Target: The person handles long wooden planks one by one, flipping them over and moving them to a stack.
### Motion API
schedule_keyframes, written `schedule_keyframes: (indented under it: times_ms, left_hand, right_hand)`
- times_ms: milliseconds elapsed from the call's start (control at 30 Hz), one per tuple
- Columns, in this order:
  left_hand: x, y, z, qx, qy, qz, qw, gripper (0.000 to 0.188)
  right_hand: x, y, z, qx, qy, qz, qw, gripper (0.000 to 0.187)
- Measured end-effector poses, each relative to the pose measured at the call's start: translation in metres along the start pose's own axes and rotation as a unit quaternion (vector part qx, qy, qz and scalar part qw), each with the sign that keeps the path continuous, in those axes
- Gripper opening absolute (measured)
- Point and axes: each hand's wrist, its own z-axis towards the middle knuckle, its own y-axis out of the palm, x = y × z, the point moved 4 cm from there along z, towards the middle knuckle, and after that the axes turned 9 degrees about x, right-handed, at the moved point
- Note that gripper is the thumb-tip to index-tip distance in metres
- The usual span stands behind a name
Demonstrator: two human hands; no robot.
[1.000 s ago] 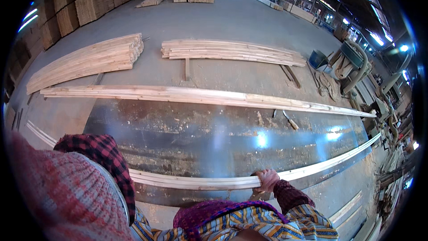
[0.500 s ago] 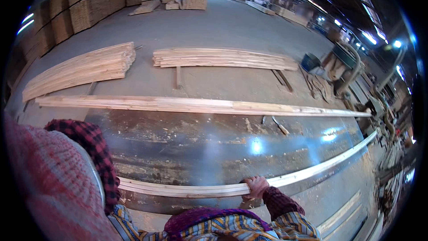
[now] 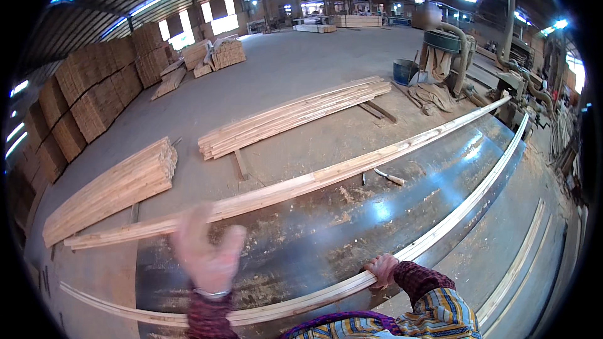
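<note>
My right hand (image 3: 382, 270) is closed around a bundle of long, thin pale wood strips (image 3: 326, 294) along the near edge of a dark, scuffed metal table (image 3: 295, 251). The strips run from the lower left to the machine at the far right. My left hand (image 3: 210, 251), smeared by motion, is raised over the table's left part with its thumb and fingers apart, holding nothing. Just beyond it lies a second row of long wood strips (image 3: 295, 187) along the table's far edge. A curved tool with a wooden handle (image 3: 394, 179) rests on the table near this row.
Two stacks of boards, one on the left (image 3: 119, 191) and one in the middle (image 3: 289, 116), lie on supports beyond the table. A machine (image 3: 512, 85) with hoses stands at the far right, near a blue bucket (image 3: 404, 71). More strips (image 3: 515, 263) lie at the right.
The view has swung up and to the left. My left hand has come into view above the table, and pink-white cloth has left the lower left. My right hand stays on the strips.
</note>
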Motion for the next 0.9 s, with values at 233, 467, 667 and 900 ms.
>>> schedule_keyframes:
  times_ms: [233, 467, 667, 900]
  left_hand:
    - [-0.091, 0.09, -0.25, -0.644, -0.112, 0.35, 0.671, 0.099]
    - [-0.117, 0.084, -0.337, -0.667, -0.066, 0.41, 0.619, 0.09]
    - [-0.122, 0.086, -0.335, -0.667, -0.076, 0.433, 0.602, 0.083]
    - [-0.151, 0.081, -0.351, -0.649, -0.062, 0.478, 0.589, 0.085]
  right_hand:
    - [0.006, 0.009, 0.015, 0.041, -0.006, -0.017, 0.999, 0.082]
    - [0.0, -0.003, 0.006, 0.058, 0.019, 0.037, 0.997, 0.085]
    - [0.001, -0.019, -0.005, 0.04, 0.013, 0.062, 0.997, 0.093]
    - [0.118, -0.005, -0.041, -0.038, 0.094, -0.036, 0.994, 0.082]
